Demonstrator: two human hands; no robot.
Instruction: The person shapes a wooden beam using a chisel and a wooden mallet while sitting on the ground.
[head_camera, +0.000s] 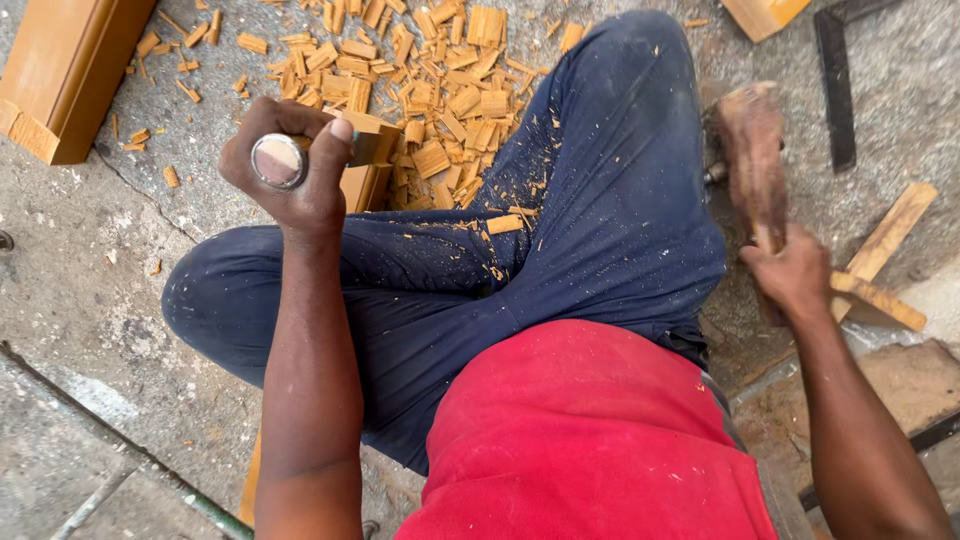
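On the ground: person sat on a rough concrete floor (70, 290), legs in dark blue trousers (600, 190) dusted with sawdust, red shirt (590, 440) at 6 o'clock of the view.

Left hand: left hand (290, 165) sat at 10 o'clock, fist raised over the left knee. Fingers were clamped together around a chisel (280, 160); its round metal butt end faced the camera, thumb laid along the shaft.

Chisel tip: hidden behind the fist; could not tell exactly where it met the wood.

Workpiece: an orange-brown wooden block (368, 160) lay just beyond the left hand toward 12 o'clock, touching or nearly touching the knuckles, partly covered by them.

Right hand: right hand (795, 270) sat at 3 o'clock, well apart from the left. Fingers were closed tight on the handle of a wooden mallet (752, 150); the worn head pointed toward 12 o'clock, blurred.

Chips: a dense scatter of wood chips (420, 60) covered the floor at 12 o'clock, between the knees; a few lay on the trousers.

Other timber: a moulded wooden piece (65, 70) lay at 10 to 11 o'clock in the corner; thin wooden strips (885, 260) lay crossed under the right hand at 3 o'clock; another offcut (765, 15) at 1 o'clock.

Metal square: a dark flat metal square (835, 85) lay at 2 o'clock, just beside the mallet head.
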